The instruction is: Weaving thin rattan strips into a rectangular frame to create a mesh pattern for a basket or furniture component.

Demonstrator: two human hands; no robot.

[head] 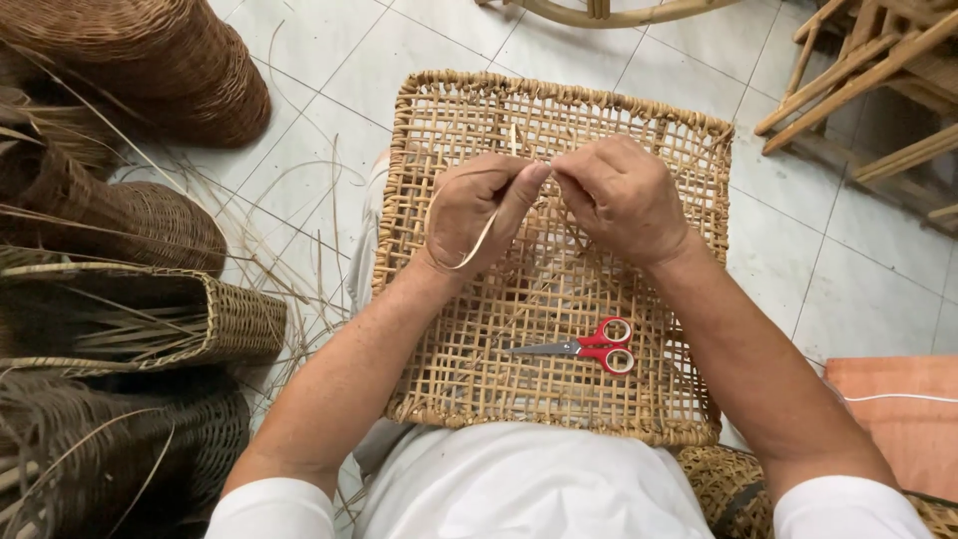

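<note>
A thin, pale cane strip (486,232) is pinched between both hands above the middle of a square, open-weave cane panel (439,110). The strip curves down from the fingertips in a loop across the left palm. The left hand (481,213) is closed, thumb pressed against the forefinger on the strip. The right hand (621,197) is also closed in a loose fist, its fingertips meeting those of the left hand at the strip's upper end. The two hands touch, and they hover over the upper half of the panel. The panel rests flat on the person's lap, its thicker braided rim running around all four sides. A short upright end of cane (515,138) pokes up from the weave just behind the hands. On the lower part of the panel, nearer the body and apart from both hands, lies a pair of scissors (584,346) with red handles, blades pointing toward the left. Beyond the panel is a white tiled floor (309,110). Brown woven baskets (130,250) are stacked on the person's left, with loose strands scattered beside them. Wooden furniture frames (878,70) stand at the far right
</note>
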